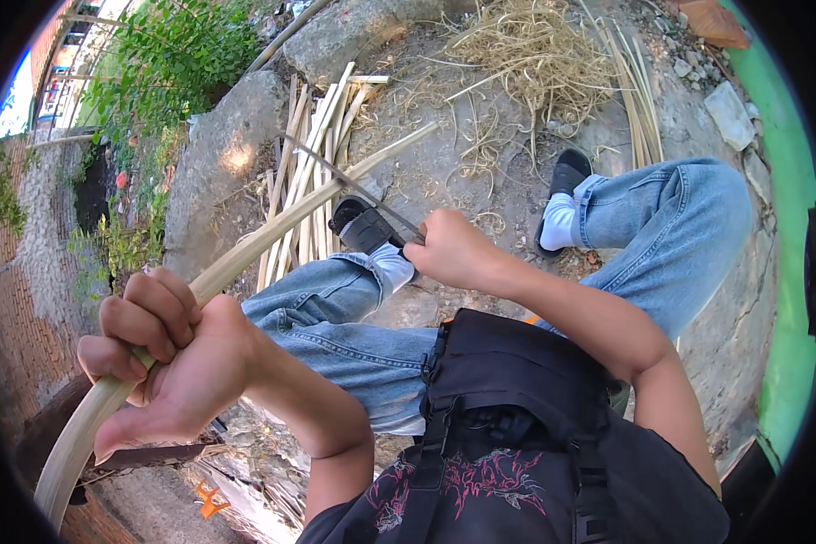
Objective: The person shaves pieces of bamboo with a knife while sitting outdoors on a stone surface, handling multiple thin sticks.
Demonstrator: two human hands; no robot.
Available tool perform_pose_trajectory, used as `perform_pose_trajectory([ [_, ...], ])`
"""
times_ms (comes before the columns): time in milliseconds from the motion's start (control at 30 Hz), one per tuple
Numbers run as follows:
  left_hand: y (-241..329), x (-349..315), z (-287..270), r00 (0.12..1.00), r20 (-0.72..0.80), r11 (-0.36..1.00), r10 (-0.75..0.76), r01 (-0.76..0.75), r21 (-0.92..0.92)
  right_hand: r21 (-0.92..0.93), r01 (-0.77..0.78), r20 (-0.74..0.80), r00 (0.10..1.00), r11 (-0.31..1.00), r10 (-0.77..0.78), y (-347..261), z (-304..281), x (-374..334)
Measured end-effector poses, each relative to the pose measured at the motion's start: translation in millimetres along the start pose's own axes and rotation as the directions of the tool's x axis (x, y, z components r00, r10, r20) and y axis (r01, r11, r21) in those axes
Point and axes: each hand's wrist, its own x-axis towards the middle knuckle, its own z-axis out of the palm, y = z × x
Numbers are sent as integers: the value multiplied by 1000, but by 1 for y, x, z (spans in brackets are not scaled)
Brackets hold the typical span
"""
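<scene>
My left hand (177, 363) is closed around a long pale strip of split bamboo (263, 238). The strip runs from the lower left up to its far end, above my feet. In my right hand (453, 252) is a long thin knife (376, 201), its handle mostly hidden by my fingers. Its narrow dark blade points up and to the left and crosses the strip near the far end, seemingly against it.
Split strips (292, 213) lie in a heap beyond my left foot. Curly shavings (544, 63) cover the ground at the top, beside more long strips (642, 109). Rocks (236, 136) and bushes (186, 54) stand left, a green wall (789, 299) right. A black bag (526, 354) hangs on my chest.
</scene>
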Motion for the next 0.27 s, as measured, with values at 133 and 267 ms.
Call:
perform_pose_trajectory([
  [133,1,4,-7,1000,3,998,0,0,-64,1,331,-88,940,944,-330,-33,8,-36],
  [267,-2,5,-3,998,-55,998,3,1,70,71,-1,56,998,997,-3,9,5,11],
])
